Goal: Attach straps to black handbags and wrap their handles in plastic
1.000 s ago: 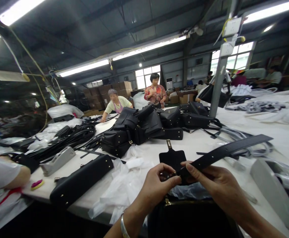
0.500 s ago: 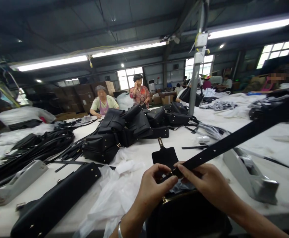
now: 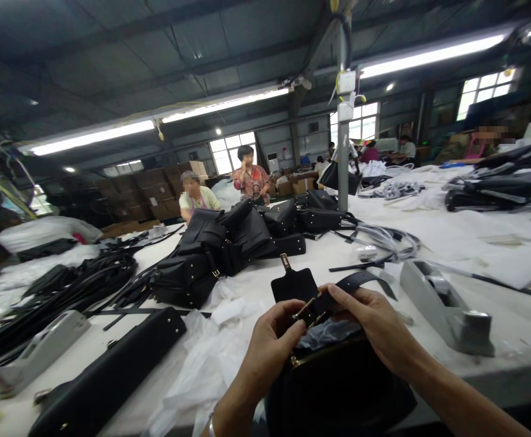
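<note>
A black handbag (image 3: 338, 394) stands at the table's near edge, its flap (image 3: 294, 284) with a metal tab raised behind my fingers. My left hand (image 3: 269, 346) pinches the brass buckle (image 3: 308, 308) at the bag's top. My right hand (image 3: 374, 328) is closed on a black strap (image 3: 360, 280) that joins the buckle and curves away to the right. Crumpled clear plastic (image 3: 329, 332) shows inside the bag opening.
A heap of black bags (image 3: 229, 243) lies mid-table, with a long black bag (image 3: 105, 376) and white wrapping (image 3: 210, 352) to the left. Tape dispensers sit left (image 3: 37, 352) and right (image 3: 447, 309). Loose straps (image 3: 65, 285) pile at far left. Two people (image 3: 196, 194) stand beyond the table.
The long strap that stuck out stiffly to the right now droops in a short curve by my right hand. The buckle is more exposed. My head has turned a little right.
</note>
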`<state>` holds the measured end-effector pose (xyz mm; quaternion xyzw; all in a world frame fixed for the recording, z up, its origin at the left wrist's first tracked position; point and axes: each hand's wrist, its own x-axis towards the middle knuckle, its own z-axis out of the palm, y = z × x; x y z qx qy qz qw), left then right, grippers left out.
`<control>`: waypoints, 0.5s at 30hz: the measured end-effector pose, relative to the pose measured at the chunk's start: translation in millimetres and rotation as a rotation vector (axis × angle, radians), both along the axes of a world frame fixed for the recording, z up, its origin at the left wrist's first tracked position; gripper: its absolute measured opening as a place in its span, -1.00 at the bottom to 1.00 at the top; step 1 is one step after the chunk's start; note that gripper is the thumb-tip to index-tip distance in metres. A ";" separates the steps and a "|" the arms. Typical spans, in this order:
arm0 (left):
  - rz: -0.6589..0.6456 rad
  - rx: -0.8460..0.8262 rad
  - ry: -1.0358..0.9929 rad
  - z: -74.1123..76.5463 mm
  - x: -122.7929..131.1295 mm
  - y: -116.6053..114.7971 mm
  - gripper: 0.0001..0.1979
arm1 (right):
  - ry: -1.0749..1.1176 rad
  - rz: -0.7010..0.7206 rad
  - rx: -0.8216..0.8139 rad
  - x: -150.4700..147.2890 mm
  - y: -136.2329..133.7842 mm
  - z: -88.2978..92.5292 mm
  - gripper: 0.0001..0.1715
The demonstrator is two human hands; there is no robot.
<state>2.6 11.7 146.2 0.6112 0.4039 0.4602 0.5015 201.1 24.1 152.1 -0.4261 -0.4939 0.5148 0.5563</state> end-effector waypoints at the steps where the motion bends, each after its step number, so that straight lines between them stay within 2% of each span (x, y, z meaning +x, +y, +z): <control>1: 0.020 0.018 0.023 0.1 1.4 -1.2 -0.70 | -0.003 0.011 -0.003 0.6 0.2 -1.0 -0.49; 7: 0.190 0.087 0.138 1.3 7.9 -4.6 -0.71 | 0.079 0.111 0.021 0.1 0.5 -4.1 -0.49; 15: 0.213 0.025 0.052 0.3 14.2 -5.1 -0.68 | 0.163 0.111 0.049 3.7 -3.8 -10.8 -0.51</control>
